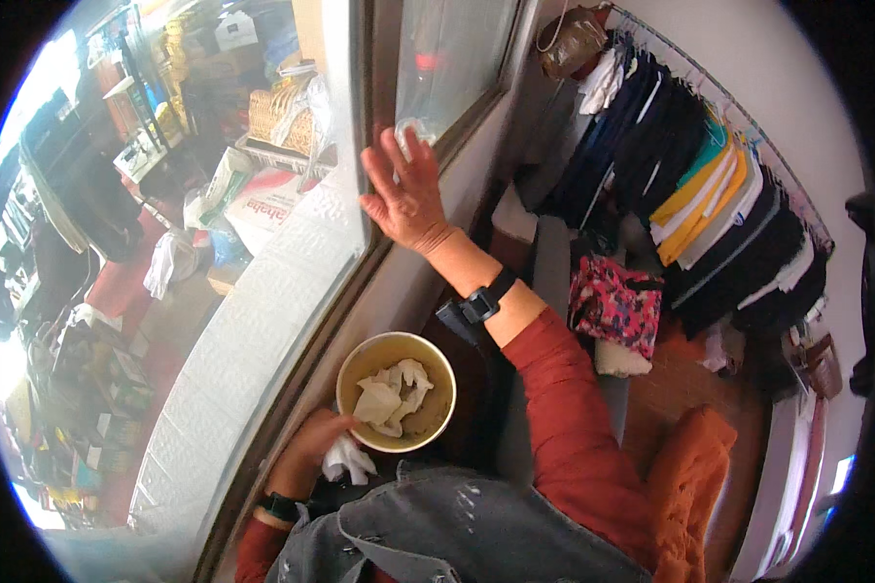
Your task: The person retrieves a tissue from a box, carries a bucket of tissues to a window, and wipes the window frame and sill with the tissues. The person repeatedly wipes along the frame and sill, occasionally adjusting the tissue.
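Note:
My right hand [406, 191] reaches up to the window frame [380, 131], its fingers spread. A small whitish thing [417, 131] shows behind its fingertips; I cannot tell whether it is tissue or a reflection in the pane. Lower down, my left hand [313, 439] has its fingers at the rim of a round metal pail [443, 364] and seems to grip it. Crumpled white tissues [390, 401] lie inside the pail. Another white tissue [348, 460] hangs beneath my left hand, partly covered by it. Part of the left fingers is hidden.
Beyond the glass, a cluttered room holds a wicker basket [271, 116], a cardboard box [266, 208] and a white plastic bag [171, 259]. To the right, clothes [671, 138] hang on a rail [671, 36]. A pink patterned bag [616, 302] and an orange cloth [693, 474] are nearer me.

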A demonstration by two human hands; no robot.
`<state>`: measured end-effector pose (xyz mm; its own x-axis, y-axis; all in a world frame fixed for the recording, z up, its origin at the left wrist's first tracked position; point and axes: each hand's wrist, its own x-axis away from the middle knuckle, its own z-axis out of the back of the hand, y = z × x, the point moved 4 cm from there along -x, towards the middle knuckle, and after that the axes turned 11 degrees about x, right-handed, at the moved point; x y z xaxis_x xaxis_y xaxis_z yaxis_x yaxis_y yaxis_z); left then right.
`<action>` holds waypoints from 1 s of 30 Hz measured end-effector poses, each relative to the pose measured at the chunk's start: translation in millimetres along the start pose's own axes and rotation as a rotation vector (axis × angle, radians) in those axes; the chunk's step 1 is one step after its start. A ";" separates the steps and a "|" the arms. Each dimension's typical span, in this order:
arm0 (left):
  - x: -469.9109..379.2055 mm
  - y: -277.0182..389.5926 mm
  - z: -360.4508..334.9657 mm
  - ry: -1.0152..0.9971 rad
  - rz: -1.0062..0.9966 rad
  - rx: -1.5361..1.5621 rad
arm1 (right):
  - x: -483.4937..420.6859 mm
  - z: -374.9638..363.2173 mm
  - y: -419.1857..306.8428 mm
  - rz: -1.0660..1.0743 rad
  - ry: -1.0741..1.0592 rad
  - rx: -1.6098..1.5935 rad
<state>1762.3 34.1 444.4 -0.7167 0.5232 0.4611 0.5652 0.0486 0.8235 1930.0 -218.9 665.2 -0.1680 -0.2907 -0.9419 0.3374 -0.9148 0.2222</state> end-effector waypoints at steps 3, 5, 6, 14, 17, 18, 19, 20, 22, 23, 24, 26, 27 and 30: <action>-20.1 17.8 -13.7 0.067 0.020 0.102 | 0.3 -17.9 16.8 0.065 0.025 -0.151; -26.1 29.1 -24.9 0.073 -0.050 0.204 | 0.5 -26.5 26.6 0.125 0.058 -0.221; -28.9 34.6 -28.4 0.105 -0.061 0.200 | 0.3 -31.1 30.4 0.142 0.072 -0.274; -36.2 79.1 -55.1 0.219 -0.154 0.271 | 6.4 -56.5 42.6 0.287 0.226 -0.241; -33.9 99.4 -71.0 0.219 -0.154 0.282 | 8.4 -61.7 45.5 0.280 0.251 -0.252; -31.0 108.5 -76.0 0.208 -0.207 0.259 | 9.2 -63.7 47.0 0.286 0.231 -0.281; -27.2 114.3 -78.9 0.234 -0.197 0.283 | 9.4 -65.3 49.1 0.278 0.242 -0.270; -23.4 121.4 -80.7 0.256 -0.209 0.232 | 10.0 -66.6 50.9 0.270 0.250 -0.259; -15.6 130.5 -84.3 0.250 -0.249 0.255 | 11.1 -69.8 53.8 0.268 0.249 -0.227; -14.5 131.2 -85.0 0.267 -0.259 0.277 | 12.4 -71.2 55.4 0.268 0.237 -0.233; -11.1 130.3 -84.4 0.294 -0.258 0.288 | 12.8 -73.4 56.3 0.273 0.224 -0.238; -5.4 127.3 -83.3 0.282 -0.296 0.323 | 13.4 -78.5 58.1 0.288 0.197 -0.236; -1.8 123.3 -81.3 0.301 -0.299 0.339 | 15.5 -79.4 59.4 0.288 0.194 -0.223; 8.3 107.5 -73.5 0.331 -0.305 0.390 | 19.6 -85.4 68.9 0.240 0.167 -0.268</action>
<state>1787.1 -18.9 561.0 -0.9242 0.1464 0.3526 0.3769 0.4968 0.7818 2029.1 -263.6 640.5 0.0909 -0.4174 -0.9042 0.5820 -0.7145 0.3883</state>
